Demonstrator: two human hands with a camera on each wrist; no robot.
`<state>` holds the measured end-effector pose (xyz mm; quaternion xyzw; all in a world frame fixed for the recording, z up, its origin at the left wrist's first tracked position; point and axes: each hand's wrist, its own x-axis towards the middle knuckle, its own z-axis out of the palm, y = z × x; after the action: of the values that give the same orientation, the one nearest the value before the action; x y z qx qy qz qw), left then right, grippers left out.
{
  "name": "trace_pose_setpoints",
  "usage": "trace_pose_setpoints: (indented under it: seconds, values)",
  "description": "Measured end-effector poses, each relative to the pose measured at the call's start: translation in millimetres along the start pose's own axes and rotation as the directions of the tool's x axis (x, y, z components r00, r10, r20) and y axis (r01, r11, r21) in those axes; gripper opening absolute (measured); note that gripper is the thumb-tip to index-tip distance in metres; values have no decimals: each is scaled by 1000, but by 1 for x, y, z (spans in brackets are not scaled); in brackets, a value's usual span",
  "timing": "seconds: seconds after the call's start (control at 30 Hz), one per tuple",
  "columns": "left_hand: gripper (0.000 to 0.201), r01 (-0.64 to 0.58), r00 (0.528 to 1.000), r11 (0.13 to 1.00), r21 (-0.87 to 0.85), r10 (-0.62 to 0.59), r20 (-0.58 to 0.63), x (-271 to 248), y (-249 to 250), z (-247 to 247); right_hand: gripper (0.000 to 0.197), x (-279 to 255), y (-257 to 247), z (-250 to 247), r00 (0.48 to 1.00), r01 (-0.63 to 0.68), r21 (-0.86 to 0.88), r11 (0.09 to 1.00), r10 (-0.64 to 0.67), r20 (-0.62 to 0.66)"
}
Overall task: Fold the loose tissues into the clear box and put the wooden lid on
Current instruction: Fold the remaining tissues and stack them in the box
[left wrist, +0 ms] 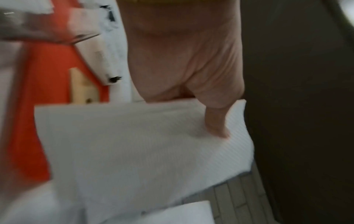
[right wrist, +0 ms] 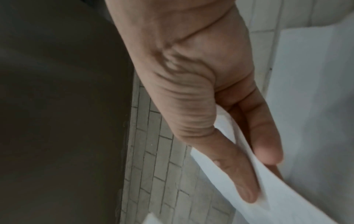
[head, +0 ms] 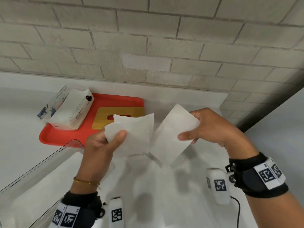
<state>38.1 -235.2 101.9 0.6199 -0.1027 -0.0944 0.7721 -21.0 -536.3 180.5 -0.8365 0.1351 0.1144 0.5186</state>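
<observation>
Over the white counter, both hands hold up one white tissue (head: 171,134) that bends in a V at its middle. My left hand (head: 115,137) pinches its left end, thumb on top; in the left wrist view the left hand (left wrist: 216,121) presses the thumb onto the tissue (left wrist: 134,144). My right hand (head: 187,137) pinches the right end, and the right wrist view shows the right hand (right wrist: 249,166) with the tissue (right wrist: 287,204) between thumb and fingers. The clear box (head: 32,170) stands at the lower left with white tissues inside. The wooden lid (head: 118,119) lies flat on a red tray (head: 65,137).
An opened tissue pack (head: 65,109) with cat prints sits on the tray's left part. A pale brick wall (head: 148,46) backs the counter. The counter's right edge (head: 263,122) drops to a dark strip. A black cable (head: 238,211) lies near my right wrist.
</observation>
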Motion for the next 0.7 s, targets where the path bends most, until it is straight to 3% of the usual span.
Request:
trace_pose_setpoints:
  seconds: [0.1, 0.17, 0.23, 0.37, 0.47, 0.63, 0.7]
  values:
    - [10, -38, 969, 989, 140, 2, 247, -6, 20, 6, 25, 2, -3, -3, 999, 2, -111, 994, 3, 41]
    - [18, -42, 942, 987, 156, -13, 337, -5, 24, 20, 21, 5, -6, 4, 994, 54, -134, 990, -40, 101]
    - [31, -15, 944, 990, 140, -32, 330, -1, 21, 37, 22, 8, -8, 12, 987, 106, -149, 983, -85, 139]
    - [73, 91, 977, 994, 59, -101, 187, 10, 0, 55, 30, 9, -7, 20, 966, 149, -90, 985, -126, 227]
    - [96, 87, 983, 989, 122, -105, 149, 14, -14, 55, 35, 10, -4, 24, 950, 140, 0, 990, -134, 283]
    - [98, 107, 947, 949, 298, -188, 260, 16, -7, 53, 32, 8, -6, 25, 911, 70, 60, 996, -88, 404]
    - [105, 46, 932, 895, 444, -199, 304, 20, -6, 50, 70, 8, -5, 25, 907, 34, 36, 999, -46, 418]
